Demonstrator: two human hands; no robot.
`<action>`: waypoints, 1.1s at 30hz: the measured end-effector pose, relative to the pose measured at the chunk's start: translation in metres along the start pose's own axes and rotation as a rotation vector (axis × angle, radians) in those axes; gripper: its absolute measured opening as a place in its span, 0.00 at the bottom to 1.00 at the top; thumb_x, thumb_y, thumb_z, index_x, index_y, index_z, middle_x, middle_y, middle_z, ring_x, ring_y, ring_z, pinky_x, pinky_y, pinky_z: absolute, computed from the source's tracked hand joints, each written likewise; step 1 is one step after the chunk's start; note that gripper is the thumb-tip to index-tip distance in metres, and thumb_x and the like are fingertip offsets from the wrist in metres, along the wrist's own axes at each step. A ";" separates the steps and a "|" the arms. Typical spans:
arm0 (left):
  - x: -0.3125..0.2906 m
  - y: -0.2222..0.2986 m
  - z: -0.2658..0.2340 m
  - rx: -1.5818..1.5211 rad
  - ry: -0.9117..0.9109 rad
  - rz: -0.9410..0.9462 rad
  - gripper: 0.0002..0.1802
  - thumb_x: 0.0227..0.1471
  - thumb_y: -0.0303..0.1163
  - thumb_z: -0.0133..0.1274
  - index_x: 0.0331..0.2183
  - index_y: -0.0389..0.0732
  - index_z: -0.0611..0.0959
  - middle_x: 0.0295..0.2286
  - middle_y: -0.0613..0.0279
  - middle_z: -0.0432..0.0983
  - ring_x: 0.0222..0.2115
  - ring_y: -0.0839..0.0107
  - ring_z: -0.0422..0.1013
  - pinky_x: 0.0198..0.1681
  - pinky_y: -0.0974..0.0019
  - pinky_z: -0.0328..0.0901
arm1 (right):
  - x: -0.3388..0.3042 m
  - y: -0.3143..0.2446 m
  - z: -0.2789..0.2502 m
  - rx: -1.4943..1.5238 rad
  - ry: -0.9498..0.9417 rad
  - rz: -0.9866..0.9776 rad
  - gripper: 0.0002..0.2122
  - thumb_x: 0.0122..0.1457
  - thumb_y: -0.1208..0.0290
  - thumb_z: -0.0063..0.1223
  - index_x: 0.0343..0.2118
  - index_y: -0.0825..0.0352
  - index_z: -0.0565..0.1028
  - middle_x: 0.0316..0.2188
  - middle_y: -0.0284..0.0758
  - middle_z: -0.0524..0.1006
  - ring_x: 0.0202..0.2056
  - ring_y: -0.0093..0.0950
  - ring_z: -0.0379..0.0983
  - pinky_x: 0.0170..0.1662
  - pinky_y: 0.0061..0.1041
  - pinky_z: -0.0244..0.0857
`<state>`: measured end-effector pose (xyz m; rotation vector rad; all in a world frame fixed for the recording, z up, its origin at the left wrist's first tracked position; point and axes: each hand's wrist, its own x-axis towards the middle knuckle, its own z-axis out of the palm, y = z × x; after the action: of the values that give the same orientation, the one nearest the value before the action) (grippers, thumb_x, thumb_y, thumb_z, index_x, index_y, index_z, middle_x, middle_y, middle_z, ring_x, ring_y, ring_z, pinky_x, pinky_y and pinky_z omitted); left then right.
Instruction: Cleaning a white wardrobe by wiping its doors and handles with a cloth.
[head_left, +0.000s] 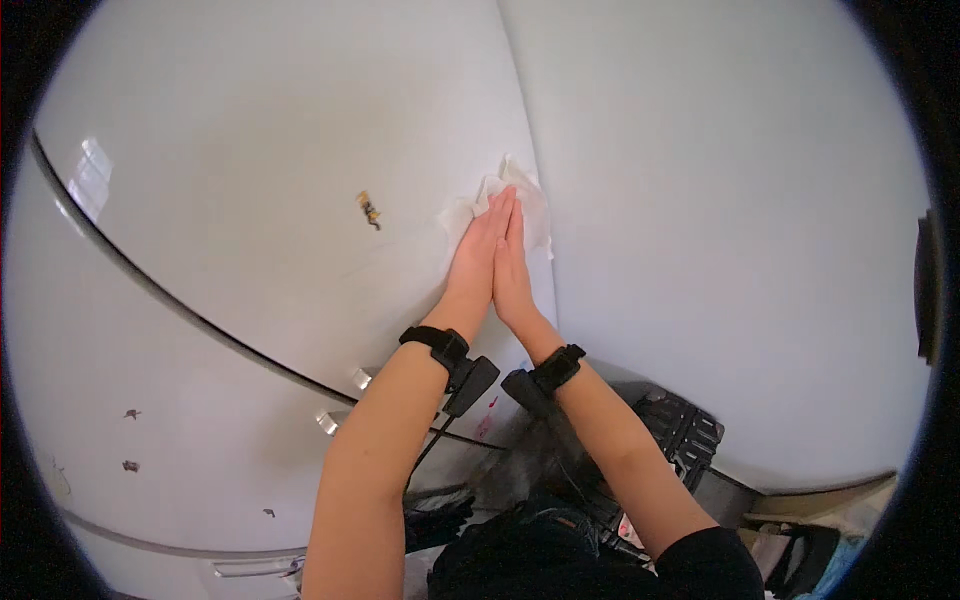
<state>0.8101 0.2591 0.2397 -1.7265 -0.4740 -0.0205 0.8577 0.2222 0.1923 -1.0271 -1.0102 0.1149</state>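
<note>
My left hand [475, 262] and my right hand [512, 278] are side by side, palms facing, both with straight fingers pointing up. Their fingertips press a crumpled white tissue [536, 212] onto a glossy white door [300, 120], close to its right edge. The tissue spreads out on both sides of the fingers, and part of it is hidden beneath them. A black strap with a small black box circles each wrist. Left of my hands, a small gold and dark sticker or mark [368, 210] shows on the door.
Below a dark curved seam [200, 318] lies a second white panel [200, 450] with small dark spots. Two metallic handles [328, 423] flank the seam. A plain white surface [720, 200] adjoins on the right. Under my right forearm is a black ridged case [690, 430].
</note>
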 end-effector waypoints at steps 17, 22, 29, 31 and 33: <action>-0.073 -0.154 -0.050 -0.464 0.479 -0.783 0.26 0.48 0.37 0.42 0.51 0.41 0.65 0.49 0.57 0.60 0.54 0.58 0.51 0.57 0.57 0.44 | 0.051 -0.151 0.067 -0.127 -0.204 -0.698 0.28 0.54 0.63 0.37 0.54 0.75 0.52 0.54 0.52 0.54 0.55 0.51 0.47 0.57 0.44 0.36; -0.122 -0.103 -0.038 -0.467 0.155 -0.688 0.25 0.46 0.36 0.43 0.49 0.42 0.67 0.48 0.58 0.61 0.52 0.59 0.53 0.56 0.57 0.45 | -0.009 -0.129 0.063 -0.035 -0.387 -0.467 0.26 0.53 0.66 0.36 0.52 0.77 0.54 0.49 0.54 0.59 0.49 0.50 0.54 0.54 0.40 0.43; -0.137 -0.038 -0.043 -0.470 -0.269 -0.412 0.30 0.46 0.39 0.41 0.53 0.43 0.61 0.49 0.63 0.58 0.53 0.63 0.48 0.59 0.56 0.35 | -0.075 -0.066 0.045 0.040 -0.433 -0.090 0.26 0.54 0.68 0.35 0.54 0.77 0.51 0.53 0.53 0.55 0.54 0.48 0.49 0.58 0.38 0.38; -0.134 -0.030 -0.046 -0.497 -0.370 -0.322 0.32 0.46 0.40 0.41 0.54 0.44 0.59 0.50 0.65 0.55 0.54 0.64 0.46 0.60 0.56 0.33 | -0.086 -0.050 0.043 0.103 -0.364 -0.012 0.25 0.56 0.69 0.34 0.55 0.77 0.49 0.55 0.53 0.51 0.57 0.48 0.45 0.59 0.37 0.34; -0.136 -0.018 -0.039 -0.508 -0.295 -0.337 0.29 0.45 0.40 0.41 0.52 0.44 0.63 0.49 0.63 0.57 0.53 0.62 0.48 0.59 0.55 0.36 | -0.090 -0.046 0.037 0.085 -0.385 -0.011 0.25 0.56 0.69 0.33 0.55 0.77 0.48 0.55 0.53 0.50 0.57 0.47 0.44 0.59 0.36 0.34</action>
<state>0.6899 0.1839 0.2277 -2.1356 -1.0453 -0.1397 0.7627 0.1749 0.1743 -0.9405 -1.3467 0.3541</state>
